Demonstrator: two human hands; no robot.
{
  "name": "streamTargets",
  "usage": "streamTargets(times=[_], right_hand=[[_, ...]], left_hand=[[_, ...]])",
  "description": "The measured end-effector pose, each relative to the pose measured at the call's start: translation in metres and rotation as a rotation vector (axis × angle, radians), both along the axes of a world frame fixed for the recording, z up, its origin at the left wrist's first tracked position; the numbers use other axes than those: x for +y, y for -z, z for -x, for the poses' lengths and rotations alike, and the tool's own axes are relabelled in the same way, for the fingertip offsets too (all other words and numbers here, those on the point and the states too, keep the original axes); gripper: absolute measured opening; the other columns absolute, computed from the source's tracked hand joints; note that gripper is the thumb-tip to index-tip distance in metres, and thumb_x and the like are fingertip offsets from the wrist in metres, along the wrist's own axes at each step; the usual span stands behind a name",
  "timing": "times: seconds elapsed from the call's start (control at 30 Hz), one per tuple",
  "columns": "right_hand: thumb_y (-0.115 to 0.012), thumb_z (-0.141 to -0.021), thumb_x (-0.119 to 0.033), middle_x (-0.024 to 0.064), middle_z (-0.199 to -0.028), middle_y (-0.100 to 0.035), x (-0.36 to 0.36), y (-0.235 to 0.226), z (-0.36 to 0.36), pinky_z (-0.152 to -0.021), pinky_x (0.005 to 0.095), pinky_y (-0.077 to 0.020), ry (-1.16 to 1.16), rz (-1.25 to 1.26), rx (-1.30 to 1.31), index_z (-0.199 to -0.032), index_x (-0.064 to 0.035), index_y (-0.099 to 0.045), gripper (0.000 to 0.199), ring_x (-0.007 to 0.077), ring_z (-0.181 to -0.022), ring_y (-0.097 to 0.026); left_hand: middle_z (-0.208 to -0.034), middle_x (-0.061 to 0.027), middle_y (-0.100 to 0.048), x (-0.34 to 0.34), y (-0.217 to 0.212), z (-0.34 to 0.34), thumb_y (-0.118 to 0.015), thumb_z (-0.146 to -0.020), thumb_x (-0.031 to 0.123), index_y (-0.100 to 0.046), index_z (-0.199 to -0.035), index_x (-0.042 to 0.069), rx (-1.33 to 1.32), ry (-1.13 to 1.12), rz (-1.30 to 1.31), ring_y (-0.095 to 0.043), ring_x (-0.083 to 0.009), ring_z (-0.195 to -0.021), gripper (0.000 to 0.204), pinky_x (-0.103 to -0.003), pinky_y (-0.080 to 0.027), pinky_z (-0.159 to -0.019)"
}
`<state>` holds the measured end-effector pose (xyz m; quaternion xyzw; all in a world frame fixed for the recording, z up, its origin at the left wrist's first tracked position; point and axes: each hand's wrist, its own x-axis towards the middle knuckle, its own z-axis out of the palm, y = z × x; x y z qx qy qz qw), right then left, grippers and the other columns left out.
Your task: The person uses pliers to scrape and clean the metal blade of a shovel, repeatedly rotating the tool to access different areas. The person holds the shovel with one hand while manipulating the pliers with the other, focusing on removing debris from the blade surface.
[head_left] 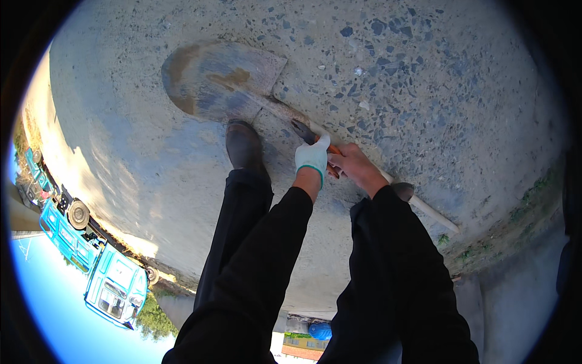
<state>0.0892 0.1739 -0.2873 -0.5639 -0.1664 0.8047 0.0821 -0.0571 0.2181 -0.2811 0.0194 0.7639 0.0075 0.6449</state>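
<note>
A shovel lies on the ground, its worn, mud-stained blade [212, 82] at the upper left. Its pale wooden shaft [433, 213] runs down to the right. My left hand [312, 155], in a white glove with a teal cuff, is closed around the middle of a pair of pliers [305, 132]. The dark jaws stick out past the glove, over the shaft. My bare right hand [354, 165] has its fingers curled at the orange handles, right beside the glove and above the shaft. The fingertips of both hands are partly hidden.
My left boot [244, 145] stands just below the blade; my right boot [403, 191] is by the shaft. Rough concrete [388, 67] with exposed stones spreads beyond. A blue truck [115, 285] stands far left, and a blue object [319, 330] lies behind, between my legs.
</note>
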Motion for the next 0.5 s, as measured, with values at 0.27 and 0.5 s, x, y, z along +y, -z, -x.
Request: streamTargets(times=[0.27,0.5], right_hand=[[-0.074,-0.094,-0.028,0.0097,-0.085,-0.074,0.008,-0.002,-0.009,-0.078,0.0325,-0.0596,0.039,0.180,0.212,-0.094,0.0013,-0.075,0.029,0.0197,-0.079,-0.073],[-0.082,-0.090,-0.024,0.0153,-0.095,-0.076,0.008,-0.003,-0.010,-0.095,0.0384,-0.0612,0.146,0.343,0.262,-0.106,0.0061,-0.073,0.035,0.0224,-0.087,-0.076]], left_hand=[[-0.098,-0.0110,-0.068,-0.014,0.015,0.013,-0.082,-0.097,0.031,-0.068,-0.117,-0.004,-0.040,-0.237,-0.191,-0.067,-0.0228,-0.077,0.042,-0.040,-0.052,-0.065],[-0.096,-0.0165,-0.072,-0.035,0.027,0.020,-0.075,-0.102,0.036,-0.068,-0.114,-0.002,-0.225,-0.402,-0.177,-0.070,-0.0277,-0.074,0.040,-0.042,-0.057,-0.063]])
